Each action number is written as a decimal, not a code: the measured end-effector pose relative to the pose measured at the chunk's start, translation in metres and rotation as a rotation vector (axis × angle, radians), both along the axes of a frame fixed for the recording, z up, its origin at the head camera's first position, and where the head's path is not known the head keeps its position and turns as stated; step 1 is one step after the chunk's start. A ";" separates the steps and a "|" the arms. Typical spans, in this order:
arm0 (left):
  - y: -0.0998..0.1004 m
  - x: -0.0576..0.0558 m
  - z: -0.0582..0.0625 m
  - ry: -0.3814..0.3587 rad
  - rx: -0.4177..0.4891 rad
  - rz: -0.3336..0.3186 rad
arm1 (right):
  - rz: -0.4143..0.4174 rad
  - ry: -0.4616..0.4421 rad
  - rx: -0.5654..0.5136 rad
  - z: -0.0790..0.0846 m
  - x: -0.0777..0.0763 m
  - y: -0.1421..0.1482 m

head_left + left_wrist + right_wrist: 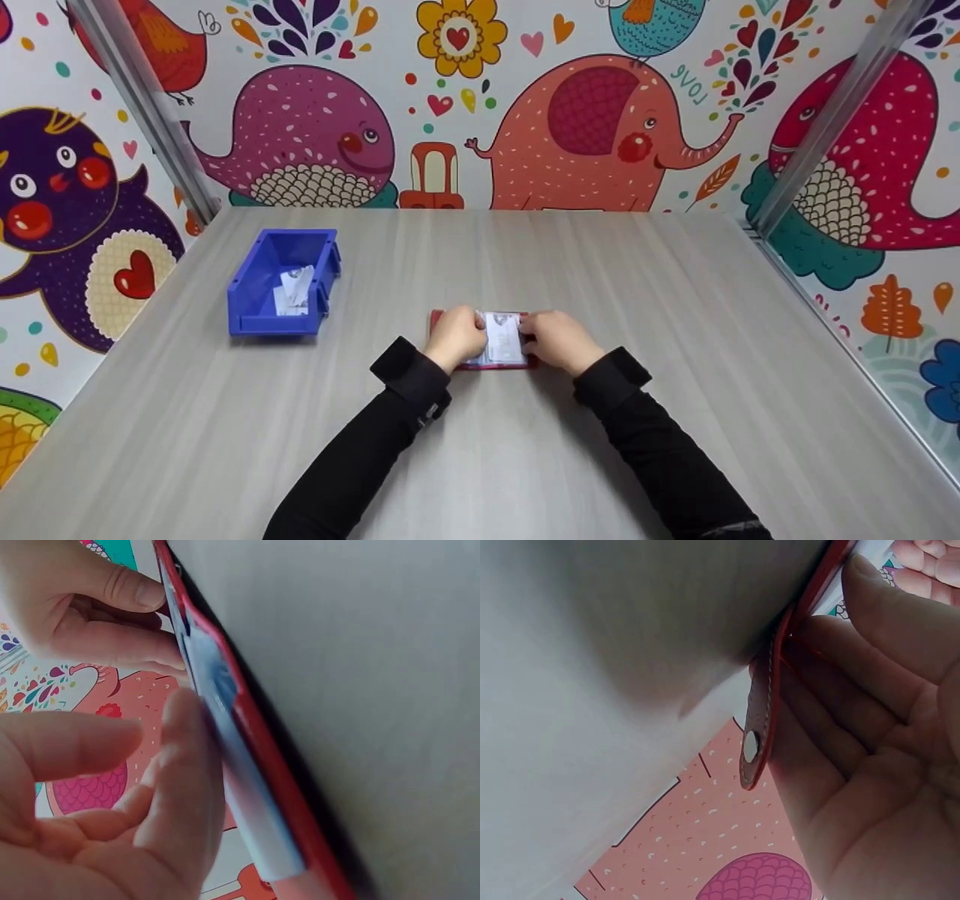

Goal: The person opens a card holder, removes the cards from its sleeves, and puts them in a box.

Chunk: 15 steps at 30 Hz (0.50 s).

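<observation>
A red wallet point(531, 363) with a stitched edge lies spread open on the table. A white printed card point(504, 339) shows on its inner side, over a clear bluish sleeve. My left hand point(459, 336) covers the wallet's left part; its index finger rests along the sleeve, with the thumb apart from it. At the wallet's right edge, my right hand point(561, 341) touches the inner side with thumb and fingertips, its thumb tip beside the card. The wallet's snap strap point(759, 727) sticks out beneath the right fingers, a silver snap near its end.
A blue plastic bin point(279, 325) stands to the left and farther back, holding several white printed slips point(294, 289). Walls with cartoon animals point(585, 135) border the table point(675, 300) at the back and sides.
</observation>
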<state>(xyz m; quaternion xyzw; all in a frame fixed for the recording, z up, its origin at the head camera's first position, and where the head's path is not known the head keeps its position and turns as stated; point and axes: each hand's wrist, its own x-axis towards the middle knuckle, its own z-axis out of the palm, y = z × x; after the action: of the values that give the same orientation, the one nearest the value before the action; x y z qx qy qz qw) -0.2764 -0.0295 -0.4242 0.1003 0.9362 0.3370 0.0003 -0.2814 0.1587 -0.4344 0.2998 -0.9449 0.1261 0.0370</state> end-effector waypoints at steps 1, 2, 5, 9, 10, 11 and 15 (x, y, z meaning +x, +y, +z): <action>0.000 0.000 0.001 -0.005 0.000 0.002 | 0.010 0.007 -0.001 0.000 0.000 0.000; 0.000 -0.001 0.001 -0.013 0.003 0.001 | 0.020 0.015 -0.002 0.000 0.000 0.001; 0.000 -0.002 0.004 -0.046 0.011 0.007 | 0.042 0.028 -0.009 0.000 0.000 0.001; 0.000 -0.003 0.006 -0.098 0.025 0.012 | 0.042 0.018 -0.008 0.001 0.000 0.001; 0.001 -0.003 0.007 -0.115 0.034 0.015 | 0.039 0.015 -0.006 0.001 0.001 0.001; 0.001 -0.003 0.007 -0.131 0.050 0.023 | 0.038 0.015 -0.002 0.001 0.001 0.001; 0.001 -0.004 0.007 -0.231 0.170 0.068 | 0.031 0.014 0.009 0.001 0.001 0.001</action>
<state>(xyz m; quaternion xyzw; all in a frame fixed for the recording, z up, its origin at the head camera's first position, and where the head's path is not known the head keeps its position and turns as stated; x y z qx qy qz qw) -0.2804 -0.0289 -0.4171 0.0285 0.9009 0.4239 0.0882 -0.2799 0.1593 -0.4330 0.3154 -0.9404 0.1203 0.0403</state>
